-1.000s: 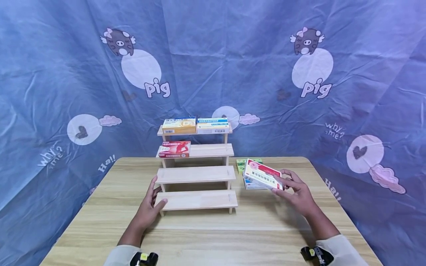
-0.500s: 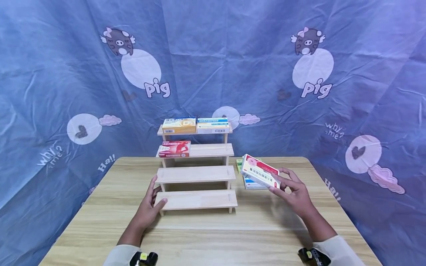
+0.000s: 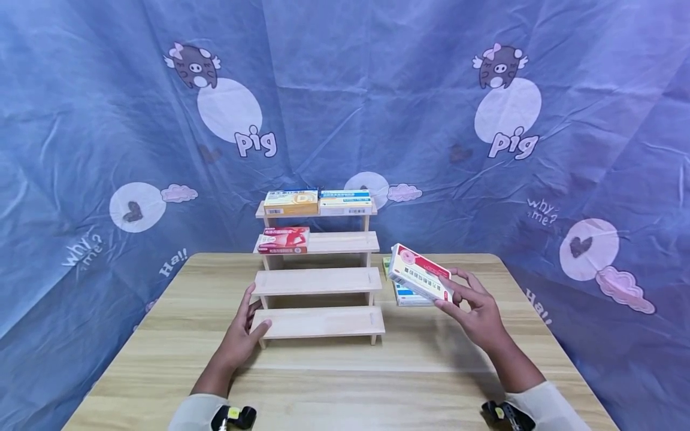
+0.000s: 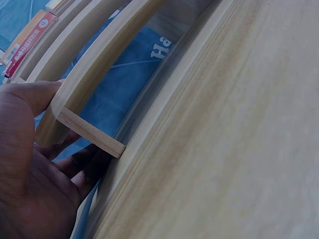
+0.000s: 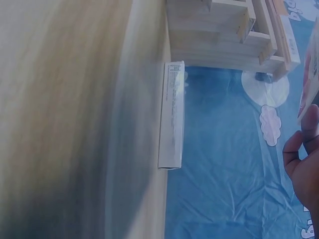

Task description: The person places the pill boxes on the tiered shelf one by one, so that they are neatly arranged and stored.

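Observation:
My right hand (image 3: 477, 314) pinches a red-and-white medicine box (image 3: 422, 272) by its right end. The box is held tilted, its left end higher, overlapping a blue-and-white box (image 3: 412, 296) and a green box (image 3: 386, 267) on the table. In the right wrist view the held box (image 5: 310, 74) shows only partly, at the right edge. My left hand (image 3: 241, 332) grips the left end of the lowest step of a wooden stepped rack (image 3: 323, 322). In the left wrist view its thumb lies over the step (image 4: 92, 64) and its fingers reach underneath, partly in shadow.
On the rack's top step sit a yellow-orange box (image 3: 291, 202) and another blue-and-white box (image 3: 345, 203). A red box (image 3: 283, 240) lies at the left of the second step. Behind the wood-grain table (image 3: 345, 389) hangs a blue printed cloth (image 3: 323, 90).
My right hand has moved the red-and-white box slightly up and to the left, covering more of the green box. My left hand stays on the rack.

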Tool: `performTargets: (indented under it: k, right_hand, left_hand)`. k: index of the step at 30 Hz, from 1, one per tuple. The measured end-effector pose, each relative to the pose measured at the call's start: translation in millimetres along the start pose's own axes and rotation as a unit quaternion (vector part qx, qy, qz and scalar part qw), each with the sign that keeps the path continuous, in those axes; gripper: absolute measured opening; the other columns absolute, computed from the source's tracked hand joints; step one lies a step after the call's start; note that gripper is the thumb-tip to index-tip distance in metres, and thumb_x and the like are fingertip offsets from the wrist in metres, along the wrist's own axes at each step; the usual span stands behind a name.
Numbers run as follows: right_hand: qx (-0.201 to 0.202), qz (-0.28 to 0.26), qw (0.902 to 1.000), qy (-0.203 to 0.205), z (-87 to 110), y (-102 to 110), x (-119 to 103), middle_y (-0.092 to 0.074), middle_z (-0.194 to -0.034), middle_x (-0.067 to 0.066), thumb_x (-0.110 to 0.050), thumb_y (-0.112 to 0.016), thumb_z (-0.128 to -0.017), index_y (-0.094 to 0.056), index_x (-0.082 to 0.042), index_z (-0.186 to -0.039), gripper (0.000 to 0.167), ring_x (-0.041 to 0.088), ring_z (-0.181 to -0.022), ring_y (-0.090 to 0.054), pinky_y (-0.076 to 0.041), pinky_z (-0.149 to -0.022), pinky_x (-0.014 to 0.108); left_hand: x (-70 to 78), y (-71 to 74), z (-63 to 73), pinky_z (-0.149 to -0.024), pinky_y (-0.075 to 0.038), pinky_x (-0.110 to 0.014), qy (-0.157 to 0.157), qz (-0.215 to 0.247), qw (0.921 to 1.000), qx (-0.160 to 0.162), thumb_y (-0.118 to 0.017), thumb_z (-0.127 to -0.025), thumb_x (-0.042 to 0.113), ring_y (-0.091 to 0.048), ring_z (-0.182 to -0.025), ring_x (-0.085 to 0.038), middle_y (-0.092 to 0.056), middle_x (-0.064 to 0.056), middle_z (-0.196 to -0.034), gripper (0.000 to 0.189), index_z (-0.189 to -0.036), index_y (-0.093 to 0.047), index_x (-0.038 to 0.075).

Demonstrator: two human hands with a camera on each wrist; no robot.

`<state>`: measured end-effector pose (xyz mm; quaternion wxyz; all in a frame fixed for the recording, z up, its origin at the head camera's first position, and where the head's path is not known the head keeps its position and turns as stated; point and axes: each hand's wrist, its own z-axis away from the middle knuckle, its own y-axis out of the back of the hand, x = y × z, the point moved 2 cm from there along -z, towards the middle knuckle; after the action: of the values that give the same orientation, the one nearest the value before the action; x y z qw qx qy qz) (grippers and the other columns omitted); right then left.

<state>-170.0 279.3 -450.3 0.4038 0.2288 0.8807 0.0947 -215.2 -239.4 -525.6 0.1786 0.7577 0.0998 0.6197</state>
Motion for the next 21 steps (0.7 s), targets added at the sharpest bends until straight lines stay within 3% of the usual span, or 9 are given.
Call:
performTargets:
  k: [5, 11, 15, 19, 21]
  right_hand:
    - [-0.003, 0.001, 0.9999, 0.014, -1.2, -2, -3, -0.063, -0.139, 0.023, 0.016, -0.086, -0.080, -0.076, 0.005, -0.131, 0.053, 0.002, -0.098, -0.056, -0.043, -0.078, 0.014]
    - [0.000, -0.010, 0.9998, 0.019, -3.0, -1, -7, -0.063, -0.132, 0.017, 0.019, -0.084, -0.079, -0.076, 0.006, -0.131, 0.054, 0.001, -0.120, -0.055, -0.044, -0.087, 0.012]
    - [0.002, -0.014, 0.9997, 0.021, -3.8, -2, -10, -0.064, -0.131, 0.012, 0.019, -0.084, -0.080, -0.076, 0.006, -0.131, 0.053, 0.001, -0.122, -0.056, -0.044, -0.090, 0.011]
    - [0.001, -0.011, 0.9997, 0.020, -6.8, -4, -11, -0.069, -0.126, 0.010, 0.017, -0.085, -0.081, -0.080, 0.006, -0.123, 0.044, -0.004, -0.131, -0.057, -0.044, -0.098, 0.008]
    - [0.001, -0.007, 0.9999, 0.011, -8.4, -5, -11, -0.073, -0.116, 0.011, 0.016, -0.085, -0.081, -0.081, 0.005, -0.120, 0.041, -0.008, -0.136, -0.055, -0.043, -0.101, 0.006]
  left_hand:
    - [1.3, 0.7, -0.1, -0.110, -0.045, -0.020, -0.006, 0.000, 1.0000, 0.001, -0.068, -0.110, 0.021, -0.044, -0.157, -0.050, -0.038, -0.029, -0.173, 0.096, -0.178, -0.001, 0.028]
    - [0.4, 0.2, -1.6, -0.107, -0.042, -0.014, -0.005, 0.013, 0.9999, -0.001, -0.069, -0.109, 0.021, -0.043, -0.158, -0.050, -0.038, -0.029, -0.173, 0.096, -0.178, -0.002, 0.027]
    - [-0.2, -0.4, -0.8, -0.107, -0.044, -0.016, -0.006, 0.011, 0.9999, -0.001, -0.068, -0.109, 0.020, -0.043, -0.157, -0.051, -0.038, -0.030, -0.173, 0.096, -0.178, -0.001, 0.026]
    - [1.1, -0.1, 0.0, -0.107, -0.045, -0.018, -0.005, 0.006, 1.0000, 0.003, -0.068, -0.109, 0.019, -0.044, -0.156, -0.051, -0.039, -0.030, -0.172, 0.096, -0.178, -0.002, 0.023]
    - [2.0, -0.1, 0.1, -0.107, -0.045, -0.017, -0.008, 0.010, 0.9999, 0.001, -0.068, -0.109, 0.019, -0.044, -0.156, -0.051, -0.039, -0.030, -0.172, 0.095, -0.178, -0.002, 0.024]
